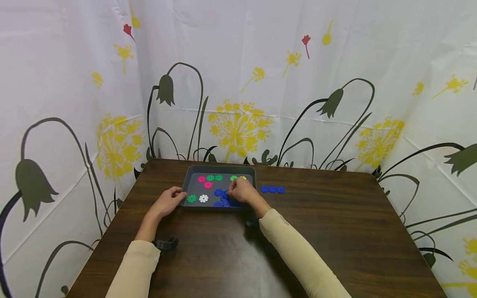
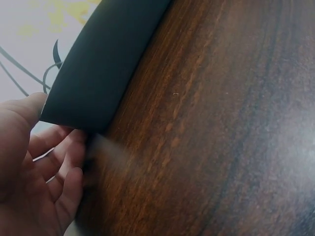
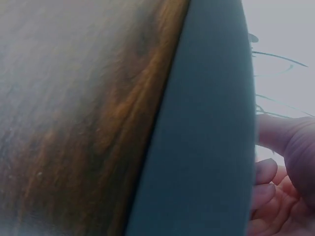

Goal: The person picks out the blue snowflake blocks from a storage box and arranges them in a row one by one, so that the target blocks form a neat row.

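A dark grey tray lies near the table's back edge. My left hand grips its front left corner; in the left wrist view the thumb rests at the rim and the fingers curl outside the wall. My right hand reaches into the tray's right side, fingers bent down at a cluster of blue flower-shaped discs. In the right wrist view the tray wall hides those fingertips, and I cannot tell whether they pinch a disc. Three blue discs lie in a row right of the tray.
Elsewhere in the tray are pink discs, green discs, a white disc and a yellow one partly behind my right hand. The brown wooden table backs onto a flower-printed curtain.
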Available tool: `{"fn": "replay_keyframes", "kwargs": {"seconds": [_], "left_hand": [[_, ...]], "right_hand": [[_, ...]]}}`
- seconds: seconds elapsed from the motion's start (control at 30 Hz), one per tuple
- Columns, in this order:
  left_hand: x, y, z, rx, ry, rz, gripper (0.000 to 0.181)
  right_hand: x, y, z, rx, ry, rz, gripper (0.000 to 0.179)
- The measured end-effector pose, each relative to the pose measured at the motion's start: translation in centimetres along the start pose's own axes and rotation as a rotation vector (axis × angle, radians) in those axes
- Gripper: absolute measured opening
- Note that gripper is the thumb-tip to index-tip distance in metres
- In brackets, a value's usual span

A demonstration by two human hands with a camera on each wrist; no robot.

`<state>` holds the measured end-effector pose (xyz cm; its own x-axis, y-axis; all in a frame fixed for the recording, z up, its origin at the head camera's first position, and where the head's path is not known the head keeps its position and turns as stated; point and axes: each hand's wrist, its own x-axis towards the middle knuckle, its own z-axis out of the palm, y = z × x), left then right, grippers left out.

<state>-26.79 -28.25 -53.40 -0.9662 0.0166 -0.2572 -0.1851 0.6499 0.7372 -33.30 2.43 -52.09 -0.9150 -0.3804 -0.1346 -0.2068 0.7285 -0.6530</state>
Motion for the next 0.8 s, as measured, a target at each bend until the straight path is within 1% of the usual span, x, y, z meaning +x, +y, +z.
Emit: {"fn": "replay_keyframes", "kwargs": {"seconds": [0.17,0.4,0.53,0.63,0.73,0.8], "left_hand": [[-0.2,0.2,-0.1,-0.003,-0.009,0.003,0.059],[-0.2,0.1,-0.1,0.009,-0.010,0.014,0.060],[-0.3,0.2,-0.2,0.016,-0.010,0.013,0.060],[-0.4,0.2,-0.3,0.009,-0.013,0.015,0.060],[-0.5,0.3,-0.3,0.008,-0.018,0.026,0.059],[-0.4,0.3,-0.3,0.010,-0.017,0.035,0.059]], "right_hand": [[-0.6,-0.3,-0.6,0.043,-0.013,-0.019,0.019],[-1.6,-0.1,-1.4,0.091,0.014,-0.043,0.019],[-2.3,0.1,-2.0,0.138,0.009,-0.062,0.020],[-2.6,0.3,-2.5,0.153,0.009,-0.062,0.022],[-3.1,0.4,-3.0,0.141,0.037,-0.060,0.021],[-3.4,0.3,-3.5,0.124,0.075,-0.058,0.019]]}}
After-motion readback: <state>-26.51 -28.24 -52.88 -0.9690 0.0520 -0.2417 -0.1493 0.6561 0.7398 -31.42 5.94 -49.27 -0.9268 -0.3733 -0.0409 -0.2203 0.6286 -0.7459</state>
